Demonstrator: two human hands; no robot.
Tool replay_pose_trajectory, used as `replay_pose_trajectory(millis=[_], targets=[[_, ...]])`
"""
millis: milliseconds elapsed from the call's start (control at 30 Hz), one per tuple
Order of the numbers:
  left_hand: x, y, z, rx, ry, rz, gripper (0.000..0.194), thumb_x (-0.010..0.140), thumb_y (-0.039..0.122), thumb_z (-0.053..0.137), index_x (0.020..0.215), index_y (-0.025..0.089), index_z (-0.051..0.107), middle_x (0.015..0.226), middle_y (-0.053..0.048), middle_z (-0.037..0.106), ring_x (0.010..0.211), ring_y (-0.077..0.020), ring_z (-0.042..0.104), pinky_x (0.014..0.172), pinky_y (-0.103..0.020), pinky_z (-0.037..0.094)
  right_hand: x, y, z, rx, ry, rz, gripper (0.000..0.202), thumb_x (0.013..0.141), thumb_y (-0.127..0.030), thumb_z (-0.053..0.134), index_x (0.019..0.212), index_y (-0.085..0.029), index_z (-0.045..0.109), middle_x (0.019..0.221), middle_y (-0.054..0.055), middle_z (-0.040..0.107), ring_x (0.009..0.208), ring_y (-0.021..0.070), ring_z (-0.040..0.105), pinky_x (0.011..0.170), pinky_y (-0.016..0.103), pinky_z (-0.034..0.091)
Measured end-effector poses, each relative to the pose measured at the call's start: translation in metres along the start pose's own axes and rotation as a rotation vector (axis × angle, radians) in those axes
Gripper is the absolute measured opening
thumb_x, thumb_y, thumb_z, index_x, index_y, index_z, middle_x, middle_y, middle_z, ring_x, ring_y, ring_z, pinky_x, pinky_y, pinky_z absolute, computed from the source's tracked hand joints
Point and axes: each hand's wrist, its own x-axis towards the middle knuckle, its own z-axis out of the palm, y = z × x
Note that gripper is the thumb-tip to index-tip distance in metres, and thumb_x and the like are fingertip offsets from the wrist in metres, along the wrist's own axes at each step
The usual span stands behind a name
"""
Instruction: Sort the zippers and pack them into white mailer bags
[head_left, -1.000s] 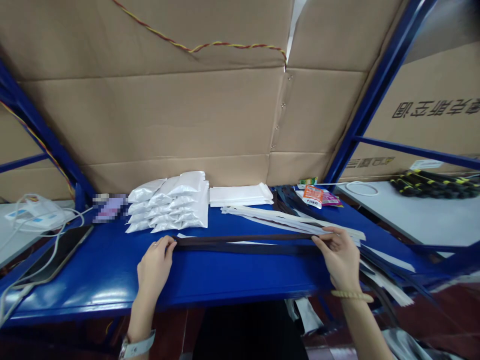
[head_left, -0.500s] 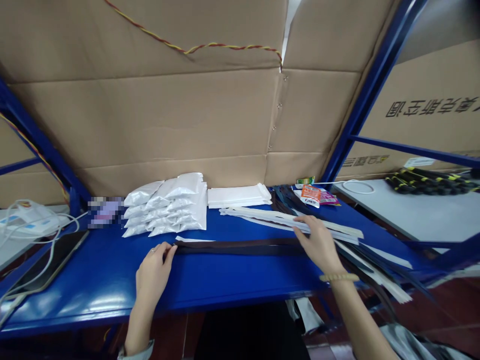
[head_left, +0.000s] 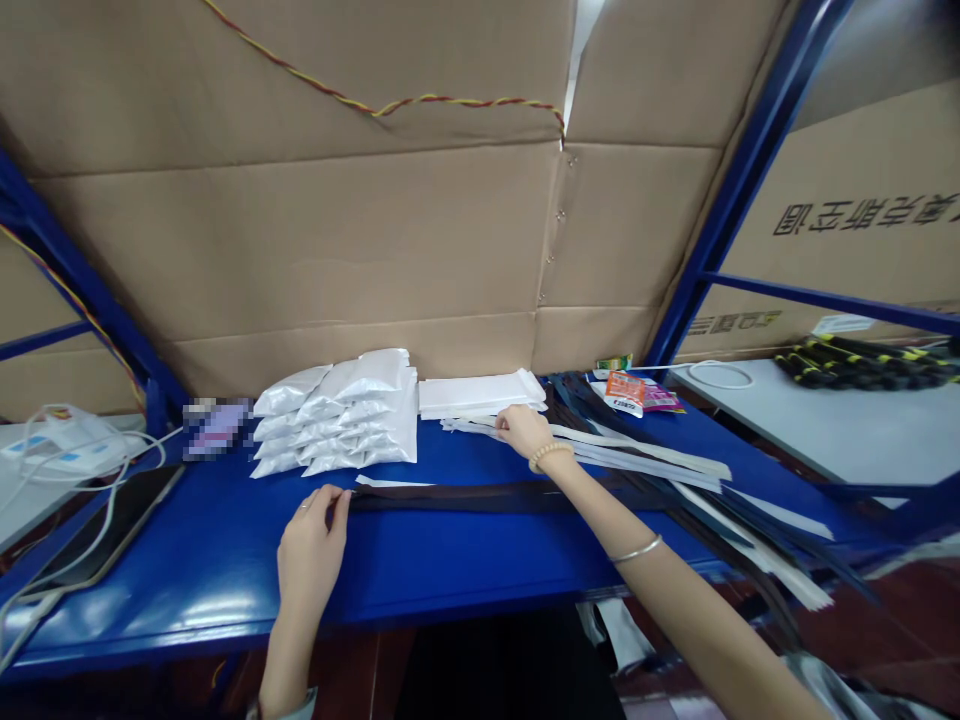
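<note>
Dark flat strips [head_left: 465,497] lie lengthwise across the blue table [head_left: 420,570]; my left hand [head_left: 313,535] pinches their left end between thumb and fingers. Farther back, my right hand [head_left: 523,432] is on the bundle of white strips [head_left: 637,458], its fingers closed at their left part. Whether it grips one strip or several is too small to tell. The tip of another white strip [head_left: 390,482] shows behind the dark ones. More dark and white strips [head_left: 750,530] fan out toward the right edge of the table.
Stacked white packets [head_left: 341,415] stand at the back, beside flat white packages [head_left: 480,393]. Small colourful packets [head_left: 626,392] lie at the back right. A phone-like dark device [head_left: 105,530] with white cables is at the left. Blue posts frame a cardboard wall [head_left: 360,240].
My right hand has moved left and back along the white strips, and its fingers have closed. My left hand still holds the dark strips' end. The view has shifted slightly.
</note>
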Motion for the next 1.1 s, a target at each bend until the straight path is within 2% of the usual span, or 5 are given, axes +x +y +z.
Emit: replay_pose_trajectory(millis=[333,567,667,833,1100], targets=[[-0.003,0.023,0.005,-0.065,0.026,0.065,0.021,0.09,0.039,0.041,0.092,0.023,0.055,0.085,0.0,0.06,0.074,-0.0143,0.056,0.061,-0.023,0.039,-0.027,-0.014,-0.036,0.01,0.08,-0.005,0.02,0.087,-0.026,0.048,0.087,-0.021,0.068,0.085,0.006,0.069,0.082,0.0184,0.061,0.066,0.026,0.037],[-0.006,0.073,0.018,-0.231,-0.111,0.23,0.043,0.081,0.048,0.053,0.12,0.028,0.048,0.092,0.001,0.058,0.073,-0.014,0.056,0.063,-0.024,0.044,-0.079,-0.035,-0.06,0.206,0.058,-0.115,0.02,0.087,-0.026,0.048,0.082,-0.024,0.067,0.073,0.0,0.067,0.07,0.0149,0.06,0.061,0.024,0.033],[-0.01,0.088,0.02,-0.268,-0.149,0.307,0.029,0.087,0.042,0.047,0.111,0.028,0.054,0.101,0.0,0.058,0.085,-0.0146,0.058,0.068,-0.024,0.045,-0.096,-0.037,-0.06,0.314,0.011,-0.127,0.02,0.086,-0.024,0.047,0.08,-0.024,0.066,0.068,-0.002,0.065,0.063,0.0134,0.057,0.059,0.023,0.033],[-0.013,0.088,0.02,-0.336,-0.169,0.334,0.021,0.091,0.033,0.041,0.098,0.024,0.058,0.097,-0.001,0.06,0.091,-0.0149,0.057,0.077,-0.025,0.044,-0.116,-0.038,-0.053,0.494,-0.07,-0.125,0.021,0.086,-0.022,0.045,0.078,-0.023,0.064,0.061,-0.003,0.062,0.056,0.0118,0.053,0.057,0.023,0.033],[-0.015,0.083,0.017,-0.387,-0.241,0.288,0.024,0.089,0.039,0.044,0.092,0.023,0.061,0.083,-0.001,0.063,0.071,-0.0149,0.058,0.068,-0.025,0.043,-0.121,-0.032,-0.045,0.631,-0.081,-0.072,0.02,0.086,-0.023,0.043,0.079,-0.02,0.062,0.06,-0.003,0.057,0.055,0.0121,0.051,0.056,0.024,0.035]])
